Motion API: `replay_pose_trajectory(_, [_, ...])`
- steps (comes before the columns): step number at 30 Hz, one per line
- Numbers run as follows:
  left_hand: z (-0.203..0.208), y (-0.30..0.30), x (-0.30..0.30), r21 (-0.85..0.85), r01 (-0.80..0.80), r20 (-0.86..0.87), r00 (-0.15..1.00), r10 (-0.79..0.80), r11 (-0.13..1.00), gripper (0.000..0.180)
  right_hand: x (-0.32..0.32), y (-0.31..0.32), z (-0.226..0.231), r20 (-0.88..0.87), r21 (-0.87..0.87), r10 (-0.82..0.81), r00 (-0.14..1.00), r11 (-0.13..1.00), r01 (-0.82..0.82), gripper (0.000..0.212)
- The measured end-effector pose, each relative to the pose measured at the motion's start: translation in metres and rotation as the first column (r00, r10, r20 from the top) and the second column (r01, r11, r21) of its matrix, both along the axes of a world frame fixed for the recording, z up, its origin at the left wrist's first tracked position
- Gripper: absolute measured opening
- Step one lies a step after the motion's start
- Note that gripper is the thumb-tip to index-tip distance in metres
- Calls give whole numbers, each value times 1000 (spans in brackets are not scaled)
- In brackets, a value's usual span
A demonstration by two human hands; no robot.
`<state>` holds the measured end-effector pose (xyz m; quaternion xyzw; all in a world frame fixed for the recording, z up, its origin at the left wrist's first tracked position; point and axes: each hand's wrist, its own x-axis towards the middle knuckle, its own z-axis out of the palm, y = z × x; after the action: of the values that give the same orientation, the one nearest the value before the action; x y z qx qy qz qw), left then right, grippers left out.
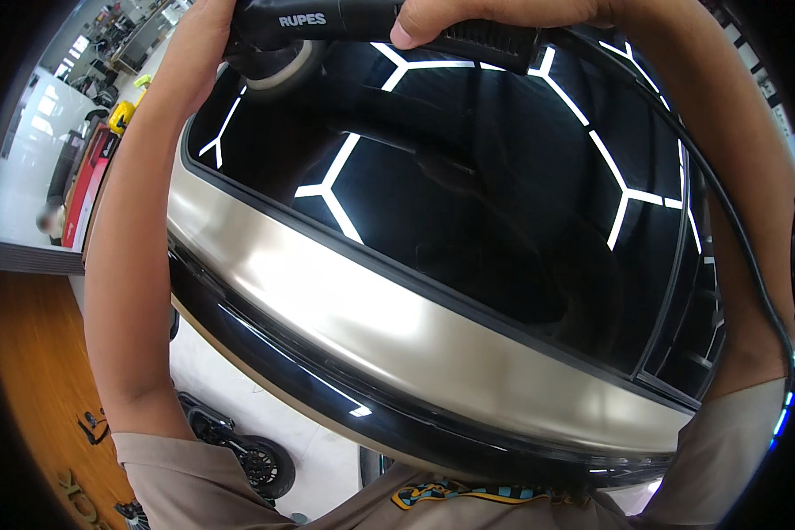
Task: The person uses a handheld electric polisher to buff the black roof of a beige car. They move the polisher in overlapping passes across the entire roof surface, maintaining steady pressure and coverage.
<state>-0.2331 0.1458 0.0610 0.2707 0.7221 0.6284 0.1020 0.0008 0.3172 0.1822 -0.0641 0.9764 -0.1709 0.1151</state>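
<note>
Black polisher [362,21] lies along frame's top edge, long axis left-right, right hand [495,11] grip wrapped round its body, left hand [207,44] nearer the pad [284,78] at upper left, grip cut off, can't tell.

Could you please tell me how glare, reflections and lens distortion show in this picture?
In the head view, white angular light lines reflect crisply in the glossy black panel; broad glare washes out part of the gold panel beside it; also in the head view, edges near the rim look bowed and the corners fall to black.
</note>
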Motion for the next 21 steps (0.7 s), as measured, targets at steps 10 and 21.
replay_pose_trajectory(10, [7, 51, 18, 16, 242, -144, 961, -237, 970, 41, 6, 14, -11, -13, -41, -179, 984, 983, 178, 86])
replay_pose_trajectory(21, [0, 60, 9, -47, 248, -263, 931, -251, 968, 45, 33, -5, -33, -270, 303, -236, 933, 899, 315, 97])
